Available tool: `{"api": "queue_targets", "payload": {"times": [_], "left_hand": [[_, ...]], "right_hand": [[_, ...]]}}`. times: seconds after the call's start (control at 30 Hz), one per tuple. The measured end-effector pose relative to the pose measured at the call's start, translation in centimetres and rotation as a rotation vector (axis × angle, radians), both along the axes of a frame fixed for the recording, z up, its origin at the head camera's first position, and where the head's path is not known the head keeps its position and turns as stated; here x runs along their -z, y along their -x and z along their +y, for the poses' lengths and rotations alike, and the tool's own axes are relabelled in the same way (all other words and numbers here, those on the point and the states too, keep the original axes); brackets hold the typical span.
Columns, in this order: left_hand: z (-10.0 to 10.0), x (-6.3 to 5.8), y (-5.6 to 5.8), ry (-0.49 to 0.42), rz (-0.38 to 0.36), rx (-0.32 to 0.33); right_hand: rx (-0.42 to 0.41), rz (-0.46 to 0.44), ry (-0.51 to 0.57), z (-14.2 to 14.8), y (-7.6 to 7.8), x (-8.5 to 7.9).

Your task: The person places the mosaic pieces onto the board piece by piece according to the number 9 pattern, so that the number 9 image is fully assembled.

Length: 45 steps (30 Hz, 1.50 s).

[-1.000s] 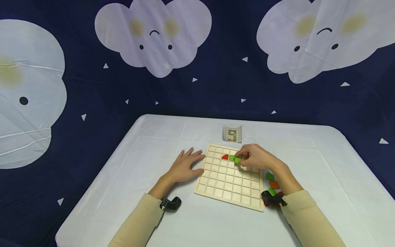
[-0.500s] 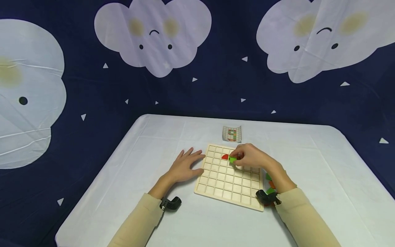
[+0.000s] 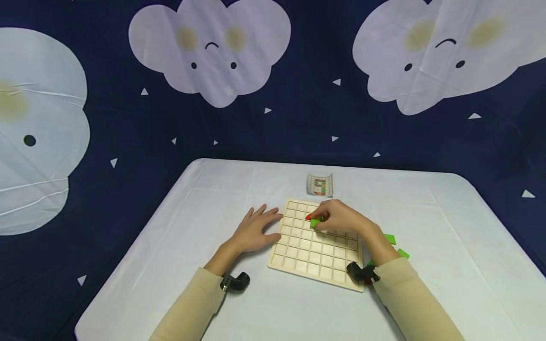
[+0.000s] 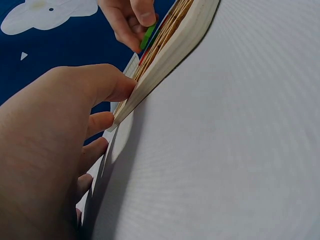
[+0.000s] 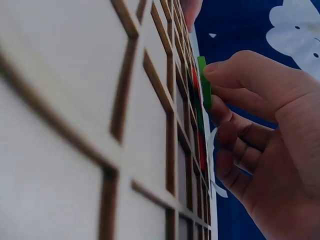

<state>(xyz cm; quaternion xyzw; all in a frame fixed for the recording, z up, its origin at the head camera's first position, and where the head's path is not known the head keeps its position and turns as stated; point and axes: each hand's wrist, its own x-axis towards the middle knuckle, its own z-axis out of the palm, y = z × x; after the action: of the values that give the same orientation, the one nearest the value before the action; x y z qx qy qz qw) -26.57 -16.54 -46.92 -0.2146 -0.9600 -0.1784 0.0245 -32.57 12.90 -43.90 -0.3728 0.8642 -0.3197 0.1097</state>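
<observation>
A light wooden board (image 3: 303, 255) with a square grid lies on the table. My right hand (image 3: 341, 218) pinches a green tile (image 3: 314, 222) between thumb and fingers over the board's upper part. In the right wrist view the green tile (image 5: 204, 82) stands just off the grid. Beneath it, a red rounded piece (image 3: 308, 217) sits in the grid, partly covered. The right wrist view also shows a second red piece (image 5: 202, 150) in the board, with a dark green one between. My left hand (image 3: 251, 232) rests spread at the board's left edge, thumb (image 4: 117, 87) and fingertips touching it.
A small card (image 3: 319, 185) printed with a coloured grid pattern lies behind the board. Right of the board are loose green tiles (image 3: 390, 238), partly hidden by the right forearm. A dark blue cloth with clouds (image 3: 211, 52) hangs behind the table (image 3: 239, 308).
My right hand has moved left along the board with the green tile, from beside the placed green piece to near the red rounded one. The left hand has stayed still.
</observation>
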Motion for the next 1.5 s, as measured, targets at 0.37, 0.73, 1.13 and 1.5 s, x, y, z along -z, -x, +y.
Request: {"api": "queue_targets", "payload": {"times": [0.37,0.73,1.13,1.5], "left_hand": [[-0.1,0.2,-0.2,-0.012,-0.003,0.007],[-0.1,0.1,-0.2,-0.011,-0.009,0.004],[0.0,0.1,-0.1,0.001,-0.017,-0.004],[0.0,0.0,0.1,0.001,-0.014,-0.006]], "right_hand": [[-0.009,-0.001,-0.026,-0.9,0.0,0.1],[-0.011,-0.001,-0.04,-1.6,-0.3,-0.2],[-0.008,0.045,-0.064,-2.0,-0.3,-0.3],[-0.006,0.037,-0.056,-2.0,-0.2,-0.2]]}}
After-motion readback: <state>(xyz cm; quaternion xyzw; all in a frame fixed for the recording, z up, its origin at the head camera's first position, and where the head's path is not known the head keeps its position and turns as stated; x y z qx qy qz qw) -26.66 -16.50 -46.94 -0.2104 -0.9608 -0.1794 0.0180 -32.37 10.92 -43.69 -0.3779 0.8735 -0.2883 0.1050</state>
